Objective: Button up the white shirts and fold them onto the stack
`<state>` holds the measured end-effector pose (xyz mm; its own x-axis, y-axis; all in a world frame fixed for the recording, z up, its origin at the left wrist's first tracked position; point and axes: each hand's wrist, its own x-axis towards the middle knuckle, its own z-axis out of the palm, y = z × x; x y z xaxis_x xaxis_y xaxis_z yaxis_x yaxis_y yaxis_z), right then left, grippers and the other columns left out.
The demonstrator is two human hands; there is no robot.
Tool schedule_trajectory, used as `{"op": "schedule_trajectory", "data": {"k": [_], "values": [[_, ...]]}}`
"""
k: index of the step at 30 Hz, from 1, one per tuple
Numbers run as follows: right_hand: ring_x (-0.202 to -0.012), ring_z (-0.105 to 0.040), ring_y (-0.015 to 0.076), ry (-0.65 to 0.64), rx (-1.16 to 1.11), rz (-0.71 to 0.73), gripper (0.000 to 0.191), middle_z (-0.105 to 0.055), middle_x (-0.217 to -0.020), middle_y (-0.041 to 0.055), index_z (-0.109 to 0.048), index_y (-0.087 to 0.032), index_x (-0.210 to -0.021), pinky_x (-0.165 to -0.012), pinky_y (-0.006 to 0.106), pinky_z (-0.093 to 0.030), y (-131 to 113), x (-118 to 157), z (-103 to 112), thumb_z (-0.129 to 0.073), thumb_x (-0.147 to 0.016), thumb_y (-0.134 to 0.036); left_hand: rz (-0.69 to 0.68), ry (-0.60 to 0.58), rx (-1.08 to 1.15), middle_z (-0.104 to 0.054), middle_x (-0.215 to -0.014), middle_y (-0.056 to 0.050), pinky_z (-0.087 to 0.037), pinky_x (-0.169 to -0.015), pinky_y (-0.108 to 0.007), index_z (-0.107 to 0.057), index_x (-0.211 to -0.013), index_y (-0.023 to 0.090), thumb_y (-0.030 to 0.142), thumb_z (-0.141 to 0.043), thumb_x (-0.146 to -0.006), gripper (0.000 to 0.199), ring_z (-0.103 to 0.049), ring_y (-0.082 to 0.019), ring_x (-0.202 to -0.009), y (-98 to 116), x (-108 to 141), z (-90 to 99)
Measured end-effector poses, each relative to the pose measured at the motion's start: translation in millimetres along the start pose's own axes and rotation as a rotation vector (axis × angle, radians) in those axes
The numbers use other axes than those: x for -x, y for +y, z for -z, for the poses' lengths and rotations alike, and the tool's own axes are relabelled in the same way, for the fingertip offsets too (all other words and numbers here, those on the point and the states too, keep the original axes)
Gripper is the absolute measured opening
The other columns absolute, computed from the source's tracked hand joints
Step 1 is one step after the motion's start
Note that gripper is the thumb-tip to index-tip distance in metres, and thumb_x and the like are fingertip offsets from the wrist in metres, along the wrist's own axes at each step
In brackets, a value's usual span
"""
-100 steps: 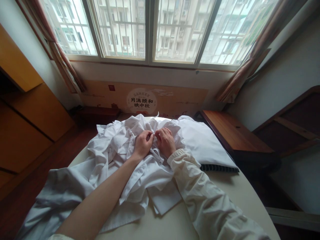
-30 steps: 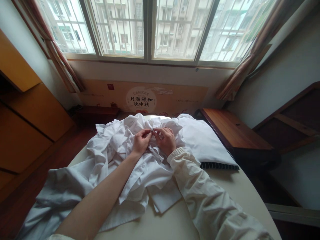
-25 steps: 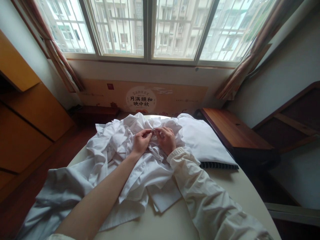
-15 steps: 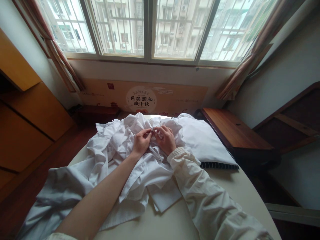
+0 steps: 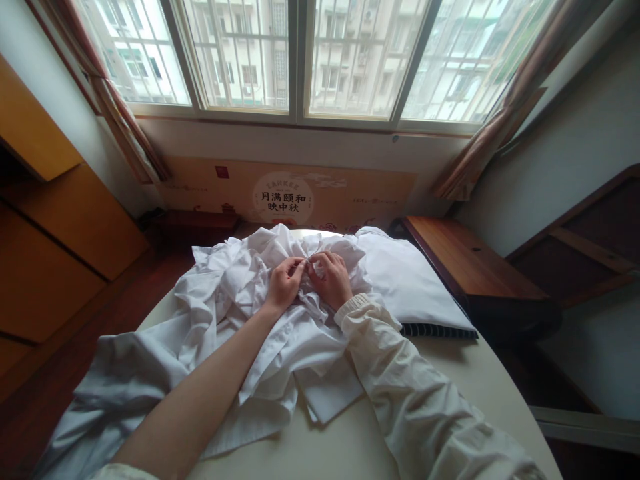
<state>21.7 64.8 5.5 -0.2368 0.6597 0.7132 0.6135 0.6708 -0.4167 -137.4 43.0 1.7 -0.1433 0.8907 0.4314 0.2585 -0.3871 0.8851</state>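
- White cloth (image 5: 223,283) lies bunched and creased on the round, pale table (image 5: 445,380), under both hands.
- Left hand (image 5: 284,287): fingers pinched closed, seemingly on a raised bit of it.
- Right hand (image 5: 333,279): fingers pinched closed just beside; too small to tell what they grip.
- Smoother white fabric (image 5: 410,277) lies to the right.
- The bunched cloth is unfolded; how much handwork is done or left cannot be told.

Daylight enters through the window (image 5: 295,60), panes pale and near washed-out. Room dim; corners dark. Soft shadow beside the cloth (image 5: 300,347) on the surface (image 5: 440,380). Wide-lens stretch at edges. Fingertip detail soft, possibly slight blur.
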Motion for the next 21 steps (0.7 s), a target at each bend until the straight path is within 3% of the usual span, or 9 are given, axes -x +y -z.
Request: {"op": "schedule_trajectory", "data": {"k": [9, 21], "values": [[-0.089, -0.067, 0.0218, -0.095, -0.136, -0.065, 0.007, -0.070, -0.100, 0.0027, -0.059, -0.025, -0.099, -0.094, 0.039, -0.047, 5.7, -1.0, -0.4, -0.065, -0.096, -0.027, 0.018, -0.022, 0.042, -0.081, -0.096, -0.005, -0.055, -0.085, -0.031, -0.080, -0.094, 0.023, 0.035, -0.066, -0.097, 0.020, -0.072, -0.023, -0.091, 0.6, -0.1, -0.1], [-0.092, -0.067, 0.0224, -0.052, -0.176, -0.016, 0.004, -0.068, -0.101, 0.0049, -0.062, -0.026, -0.098, -0.088, 0.036, -0.054, -0.5, 0.1, 1.9, -0.060, -0.098, -0.023, 0.032, -0.028, 0.063, -0.083, -0.098, -0.006, -0.057, -0.089, -0.032, -0.083, -0.096, 0.022, 0.040, -0.070, -0.095, 0.023, -0.074, -0.023, -0.094, 3.4, -1.5, 1.1]]}}
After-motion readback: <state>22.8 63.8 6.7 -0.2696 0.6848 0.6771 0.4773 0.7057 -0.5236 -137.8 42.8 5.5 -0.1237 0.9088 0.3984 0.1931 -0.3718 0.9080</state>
